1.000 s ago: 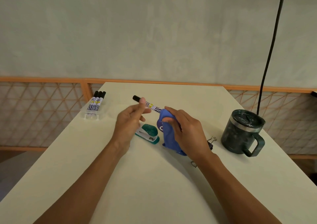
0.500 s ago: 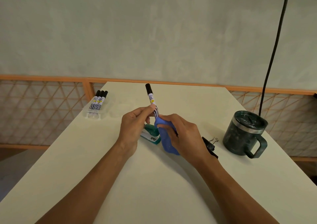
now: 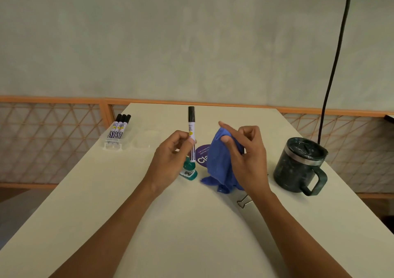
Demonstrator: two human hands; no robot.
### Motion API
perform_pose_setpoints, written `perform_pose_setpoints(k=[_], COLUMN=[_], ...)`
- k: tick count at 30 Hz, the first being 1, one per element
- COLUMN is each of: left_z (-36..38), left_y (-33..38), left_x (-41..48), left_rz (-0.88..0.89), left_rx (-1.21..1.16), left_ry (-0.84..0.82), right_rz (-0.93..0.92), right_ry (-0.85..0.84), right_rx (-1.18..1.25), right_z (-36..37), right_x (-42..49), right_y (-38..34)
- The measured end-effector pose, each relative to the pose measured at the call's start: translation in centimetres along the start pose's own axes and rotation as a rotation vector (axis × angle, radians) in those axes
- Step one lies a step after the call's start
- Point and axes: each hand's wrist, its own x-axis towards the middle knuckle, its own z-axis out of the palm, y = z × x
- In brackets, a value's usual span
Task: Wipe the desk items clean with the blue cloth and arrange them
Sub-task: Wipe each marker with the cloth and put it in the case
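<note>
Blue cloth (image 3: 219, 162) now apart from marker (image 3: 191, 132)

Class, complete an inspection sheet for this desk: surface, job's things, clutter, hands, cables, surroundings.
Surface: cream desk.
Job's things: blue cloth; one marker held upright; three markers in a clear tray, far left; teal stapler; binder clip; lidded dark mug, right.
Clutter: purple round sticker, partly behind the cloth.
Hands: left hand pinches the marker; right hand grips the cloth.
Cables: black cable hangs behind the mug.
Surroundings: plain wall, orange lattice railing.
</note>
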Motion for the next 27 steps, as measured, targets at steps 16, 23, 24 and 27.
perform_pose_setpoints(k=[16,23,24,27], left_z=[0.3,0.6,0.6,0.6], left_y=[-0.7,-0.7,-0.6,0.1], left_x=[-0.5,-0.6,-0.7,-0.8], left_rz=[0.267,0.219,0.194,0.103], left_rx=[0.249,0.208,0.179,0.085], left_ry=[-0.156,-0.187,-0.19,-0.218], right_rz=[0.269,0.278,0.281,0.295], right_ry=[-0.148,0.017,0.044,0.096], right_rx=[0.523,0.481,0.463,0.408], right_z=[-1.2,-1.0,-0.9,-0.5], right_x=[0.5,0.3,0.4,0.6], right_y=[-0.6,-0.9,-0.9,-0.9])
